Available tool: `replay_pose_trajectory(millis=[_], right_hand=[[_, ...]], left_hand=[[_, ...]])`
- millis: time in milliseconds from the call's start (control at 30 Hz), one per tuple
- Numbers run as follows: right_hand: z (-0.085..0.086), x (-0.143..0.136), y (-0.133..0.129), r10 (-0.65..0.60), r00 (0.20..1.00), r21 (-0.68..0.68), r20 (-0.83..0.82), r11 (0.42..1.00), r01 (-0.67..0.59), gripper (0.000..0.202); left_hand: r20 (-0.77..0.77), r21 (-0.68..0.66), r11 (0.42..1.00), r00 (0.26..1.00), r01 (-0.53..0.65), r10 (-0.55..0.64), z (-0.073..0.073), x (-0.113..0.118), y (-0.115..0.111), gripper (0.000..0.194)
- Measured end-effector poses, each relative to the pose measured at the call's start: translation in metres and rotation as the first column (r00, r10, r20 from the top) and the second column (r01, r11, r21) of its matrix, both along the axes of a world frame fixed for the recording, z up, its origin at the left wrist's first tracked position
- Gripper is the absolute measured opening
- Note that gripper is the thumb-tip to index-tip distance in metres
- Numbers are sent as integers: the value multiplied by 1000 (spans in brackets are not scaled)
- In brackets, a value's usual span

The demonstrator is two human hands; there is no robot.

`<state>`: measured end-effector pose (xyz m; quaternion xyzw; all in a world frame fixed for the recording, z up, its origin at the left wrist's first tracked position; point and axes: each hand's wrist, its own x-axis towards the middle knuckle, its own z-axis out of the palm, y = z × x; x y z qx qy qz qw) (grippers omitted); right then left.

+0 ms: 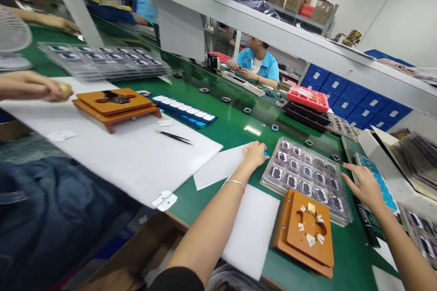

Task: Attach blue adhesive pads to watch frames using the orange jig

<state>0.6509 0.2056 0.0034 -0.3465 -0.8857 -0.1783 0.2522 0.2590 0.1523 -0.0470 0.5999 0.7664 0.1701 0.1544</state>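
Note:
My left hand (255, 153) is closed over the far end of a white sheet (216, 166), and a small blue corner pokes out beyond the fingertips. What lies under the fingers is hidden. My right hand (365, 186) is open, thumb apart from the fingers, beside the right edge of a clear plastic tray (307, 170) of small dark parts with white frames. A small dark-framed part (335, 158) lies just beyond its fingertips. Between my arms, an orange fixture (309, 232) with a shaped recess stands in front of the tray.
A co-worker's hand (56, 88) is at the left, near another orange fixture (118, 102) and tweezers (174, 137). Small parts line the green belt (235, 120). A black marker (367, 225) and blue sheets (378, 182) lie right. A white beam (290, 32) crosses overhead.

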Motion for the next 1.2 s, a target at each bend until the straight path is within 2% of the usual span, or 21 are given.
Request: replay_pose_trajectory(millis=[100,300,467,600,700,833,1000,1200], right_hand=[[4,7,-20,82,996,101,17,991,-84,27],[6,6,-36,84,996,93,-3,992,-84,25],[2,-5,-42,54,997,17,-46,998,-54,26],[1,-24,-42,31,997,-131,-74,990,-41,27],[-2,-45,-34,48,997,-241,-54,969,-59,26],[-11,-84,-11,94,996,-346,0,934,-88,21],[-17,-132,23,87,994,-417,62,908,-54,27],[-21,-153,36,58,997,-459,60,888,-24,31]], left_hand=[[47,-52,999,999,3,0,2,0,0,38],[97,-96,995,995,10,-1,6,2,-2,39],[96,-92,995,995,24,-16,8,3,-3,41],[52,-81,997,999,11,-7,6,-1,-3,50],[14,-60,998,1000,-20,21,3,-7,-2,54],[4,-56,998,999,-33,33,0,-11,-1,46],[14,-68,996,998,-61,62,2,-10,1,43],[41,-55,996,997,-66,68,9,-6,-1,42]])
